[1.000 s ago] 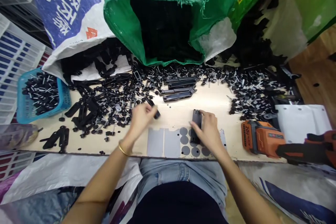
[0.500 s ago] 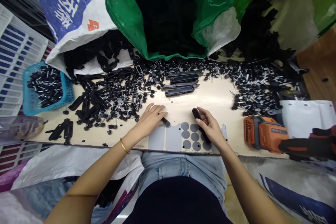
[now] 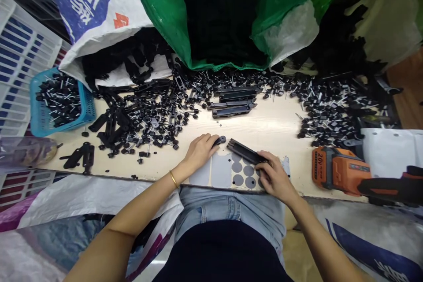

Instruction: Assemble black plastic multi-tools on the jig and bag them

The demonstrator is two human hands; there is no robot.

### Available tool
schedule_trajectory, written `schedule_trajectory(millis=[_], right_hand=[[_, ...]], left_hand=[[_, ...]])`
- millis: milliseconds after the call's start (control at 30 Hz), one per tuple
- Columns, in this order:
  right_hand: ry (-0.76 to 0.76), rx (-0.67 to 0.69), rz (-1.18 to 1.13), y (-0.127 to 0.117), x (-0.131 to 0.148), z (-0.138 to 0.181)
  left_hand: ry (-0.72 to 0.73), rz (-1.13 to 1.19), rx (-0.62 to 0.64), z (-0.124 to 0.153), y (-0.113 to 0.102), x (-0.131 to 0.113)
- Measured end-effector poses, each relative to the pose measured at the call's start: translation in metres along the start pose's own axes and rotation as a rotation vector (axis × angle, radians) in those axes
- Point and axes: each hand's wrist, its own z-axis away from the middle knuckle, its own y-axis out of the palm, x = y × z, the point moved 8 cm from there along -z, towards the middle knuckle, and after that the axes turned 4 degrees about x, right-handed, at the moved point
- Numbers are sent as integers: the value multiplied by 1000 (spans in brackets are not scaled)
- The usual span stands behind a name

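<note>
My left hand [image 3: 200,151] is closed on a small black plastic piece [image 3: 219,140] with a rounded end and a hole in it. My right hand [image 3: 276,175] grips one end of a long black slotted bar [image 3: 243,150]. The bar's free end points up and left, close to the small piece but apart from it. Beneath the hands, grey rectangles [image 3: 220,171] and grey discs [image 3: 249,170] lie on the wooden bench [image 3: 271,128]. Several similar black bars [image 3: 232,111] lie side by side farther back.
Heaps of black-headed metal pins [image 3: 148,116] cover the left and back. A blue basket [image 3: 89,108] at far left holds more. A green sack [image 3: 161,13] gapes at the back. An orange power-tool battery [image 3: 340,168] sits at right, beside a white packet [image 3: 393,152].
My right hand has swung the black bar from upright to slanting up-left, toward my left hand. The left hand has moved slightly right and away from my body with its small piece.
</note>
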Motion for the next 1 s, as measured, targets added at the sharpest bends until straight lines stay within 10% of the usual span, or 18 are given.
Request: schedule_trajectory(millis=[167,400,1000], right_hand=[[235,-67,66,0,-3,-34],[455,239,84,34,-7,-64],[569,12,4,44,-1,-52]], left_hand=[[-68,181,-127,0,5,4],[-186,389,-213,19,-9,0],[-172,277,-331,14,28,-34]])
